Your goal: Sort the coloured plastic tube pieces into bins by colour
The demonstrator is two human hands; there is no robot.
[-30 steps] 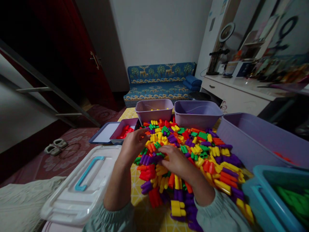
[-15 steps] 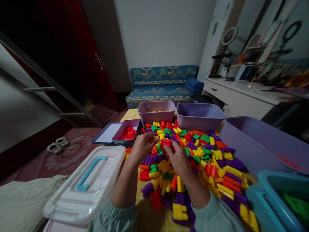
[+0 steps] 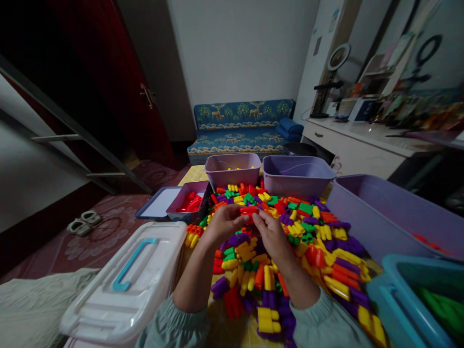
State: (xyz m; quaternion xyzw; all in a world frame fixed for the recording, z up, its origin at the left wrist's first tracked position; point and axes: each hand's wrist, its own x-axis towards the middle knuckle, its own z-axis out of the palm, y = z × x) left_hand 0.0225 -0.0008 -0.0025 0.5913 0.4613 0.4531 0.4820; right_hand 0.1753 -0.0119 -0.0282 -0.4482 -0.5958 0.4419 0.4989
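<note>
Directly over the block pile (image 3: 246,251), the left hand (image 3: 224,226) and right hand (image 3: 271,236) are holding a red block (image 3: 249,211), both grips clamped on its ends, apparently for steadiness.

Your sleeves (image 3: 174,323) read as matt, wrinkled cloth, the red block (image 3: 249,211) and loose blocks (image 3: 268,320) as smooth, glossy plastic, the lid (image 3: 142,274) as shiny translucent plastic, the purple bins (image 3: 299,186) as smooth, duller plastic.

Red block (image 3: 248,211), blue sofa (image 3: 235,139) — deer-and-tree print, lilac tubs (image 3: 299,187), yellow tablecloth (image 3: 192,174) — pale-lined
</note>
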